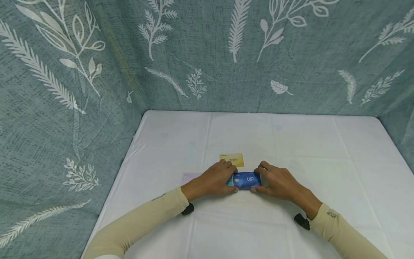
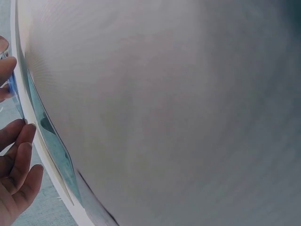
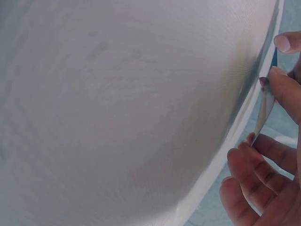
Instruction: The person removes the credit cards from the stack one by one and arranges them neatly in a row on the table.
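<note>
A blue card marked VIP (image 1: 247, 178) lies level between both hands, long side across. My left hand (image 1: 213, 180) pinches its left end between thumb and fingers. At the right end, my right hand (image 1: 279, 182) holds the card the same way. A teal card (image 1: 230, 181) shows partly beneath the left fingers. In the left wrist view the blue card (image 2: 13, 87) is seen edge-on, with left fingers (image 2: 21, 174) at its near end. The right wrist view shows a card edge (image 3: 264, 110) touched by right fingers (image 3: 256, 174).
Beyond the left hand lies a yellow card (image 1: 233, 159). A pale lilac card (image 1: 190, 176) sits left, partly covered by the left hand. White cloth (image 1: 291, 140) covers the table, and a green leaf-patterned curtain (image 1: 226, 82) hangs behind and at the left.
</note>
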The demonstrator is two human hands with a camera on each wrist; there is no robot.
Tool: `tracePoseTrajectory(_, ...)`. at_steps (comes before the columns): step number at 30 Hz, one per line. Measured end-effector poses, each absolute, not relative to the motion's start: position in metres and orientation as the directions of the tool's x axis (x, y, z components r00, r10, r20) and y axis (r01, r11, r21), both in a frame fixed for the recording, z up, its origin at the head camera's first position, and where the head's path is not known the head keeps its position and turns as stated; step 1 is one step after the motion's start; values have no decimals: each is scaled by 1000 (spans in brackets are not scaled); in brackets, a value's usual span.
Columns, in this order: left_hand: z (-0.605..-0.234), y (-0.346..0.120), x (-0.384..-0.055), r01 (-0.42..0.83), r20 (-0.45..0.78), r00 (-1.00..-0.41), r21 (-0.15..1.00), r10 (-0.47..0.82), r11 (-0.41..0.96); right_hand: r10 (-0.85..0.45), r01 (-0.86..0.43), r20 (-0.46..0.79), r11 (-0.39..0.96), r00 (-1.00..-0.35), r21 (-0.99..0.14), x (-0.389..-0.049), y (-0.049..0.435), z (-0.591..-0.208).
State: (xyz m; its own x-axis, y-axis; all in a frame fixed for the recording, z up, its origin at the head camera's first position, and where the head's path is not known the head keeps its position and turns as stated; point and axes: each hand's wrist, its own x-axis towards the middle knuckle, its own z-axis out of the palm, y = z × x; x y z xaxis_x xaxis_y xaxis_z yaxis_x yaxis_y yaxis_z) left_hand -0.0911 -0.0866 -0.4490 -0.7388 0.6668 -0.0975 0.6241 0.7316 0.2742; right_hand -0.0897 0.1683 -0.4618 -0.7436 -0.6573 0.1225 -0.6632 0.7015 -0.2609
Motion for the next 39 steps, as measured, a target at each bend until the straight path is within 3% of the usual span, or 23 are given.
tracePoseTrajectory(39, -449, -85, -92, 632, -118, -730, 256, 673, 731, -664, -664, 97, 704, -741, -253, -91, 169, -462)
